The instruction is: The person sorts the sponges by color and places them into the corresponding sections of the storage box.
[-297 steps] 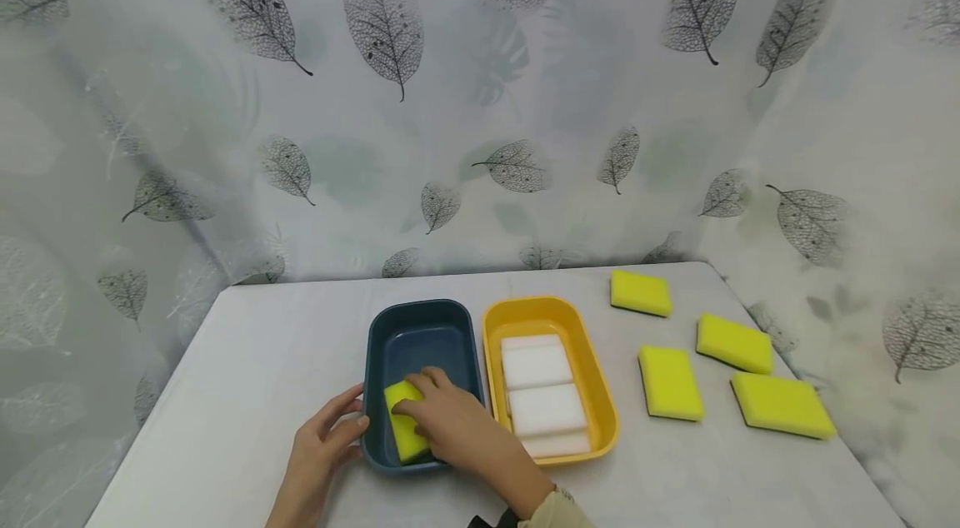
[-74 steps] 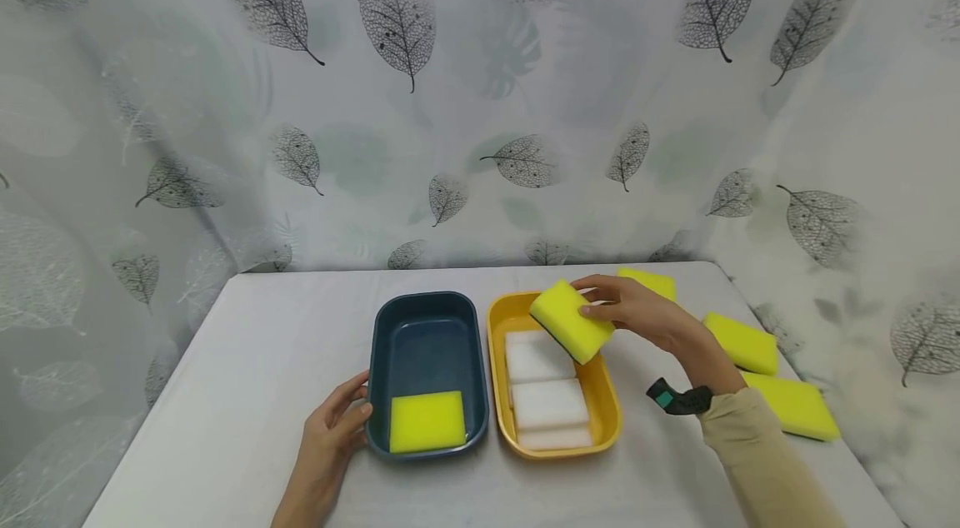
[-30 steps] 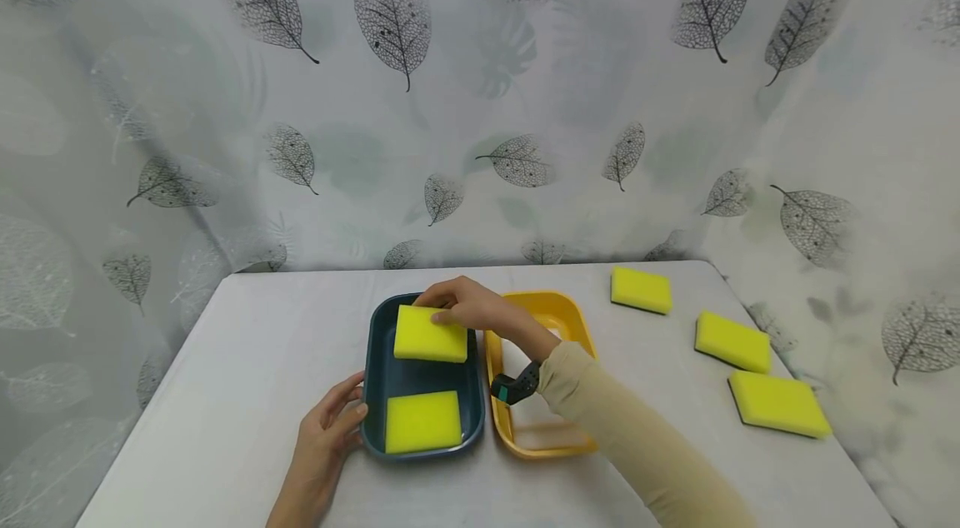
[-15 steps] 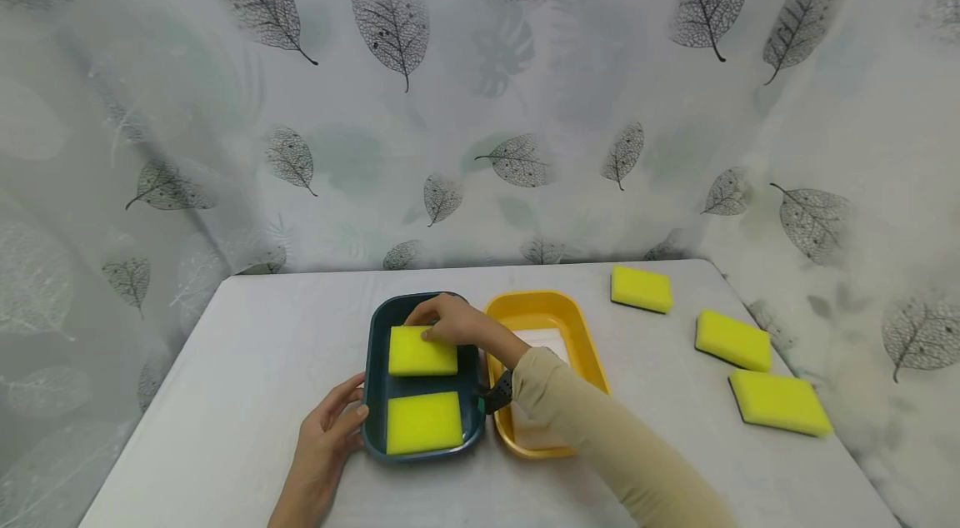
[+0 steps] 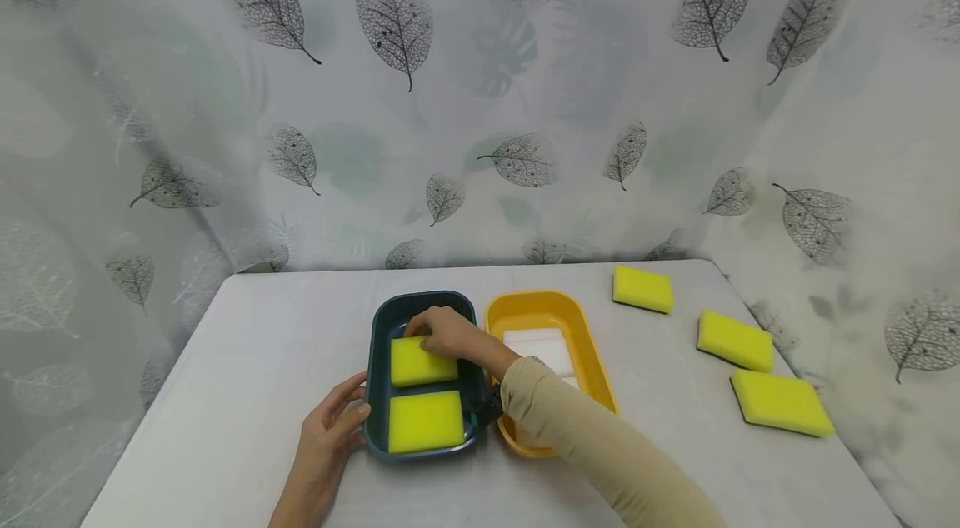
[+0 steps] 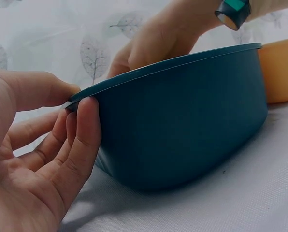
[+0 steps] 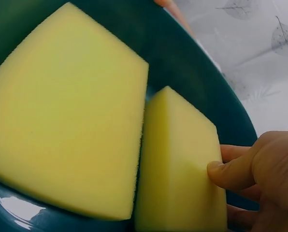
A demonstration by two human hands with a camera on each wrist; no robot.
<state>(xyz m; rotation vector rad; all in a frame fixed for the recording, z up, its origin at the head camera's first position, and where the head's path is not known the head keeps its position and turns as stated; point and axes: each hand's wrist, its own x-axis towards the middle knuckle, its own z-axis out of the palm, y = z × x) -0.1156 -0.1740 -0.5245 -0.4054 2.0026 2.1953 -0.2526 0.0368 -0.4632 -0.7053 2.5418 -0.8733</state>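
Right hand (image 5: 444, 331) reaches into the navy tub (image 5: 374, 353) and pinches a yellow scouring sponge (image 5: 420, 367) by its far edge, thumb on the upper face and fingers behind. From where I stand, the step in hand appears to be seating this sponge in the tub, just beside a second sponge (image 5: 426, 422) that lies at the near end. Whether the held block bears on the tub floor is hidden. The next move likely calls for levelling it, pressing it down without shifting its neighbour, then parting thumb and fingers to let go. Pose: the right forearm, in a beige sleeve (image 5: 600, 445), crosses above the yellow tub (image 5: 528, 310) with its white sponges (image 5: 536, 351); the hand slopes down inside the navy rim. Left hand (image 5: 330, 424) grips the navy tub's left side, fingers and thumb closed on the rim, which should steady it. Three more yellow sponges (image 5: 735, 340) lie well apart at the right of the table (image 5: 225, 395).
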